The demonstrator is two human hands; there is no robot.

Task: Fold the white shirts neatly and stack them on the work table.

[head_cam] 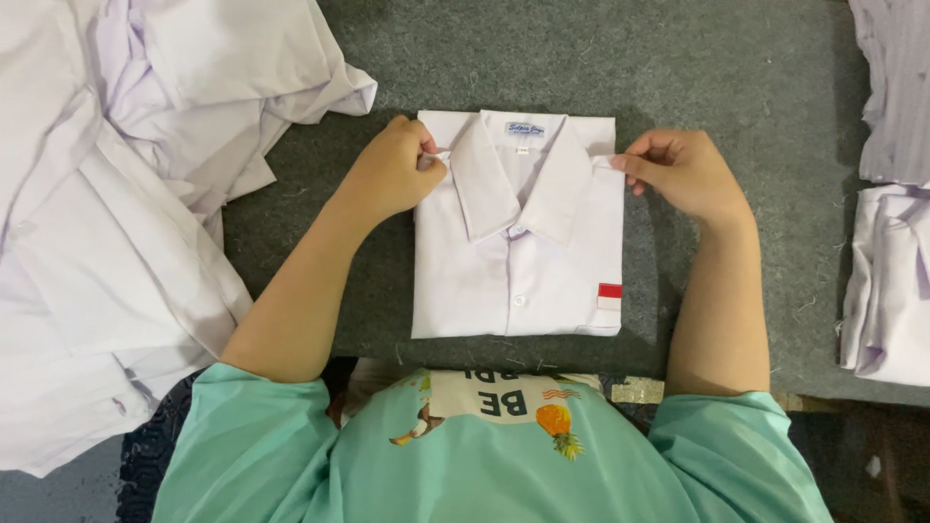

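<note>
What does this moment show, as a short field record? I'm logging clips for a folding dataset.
surface: dark grey felt table
centre: folded white shirt, collar up, buttoned, red patch on its pocket
left hand: pinching the shirt's upper left edge
right hand: pinching the shirt's upper right edge
left side: heap of unfolded white shirts
right side: stack of white shirts

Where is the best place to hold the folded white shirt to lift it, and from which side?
Probably grip the folded shirt at its two side edges near the collar, coming from left and right. The left hand and right hand already pinch there; the stacked folds should stay together.
</note>
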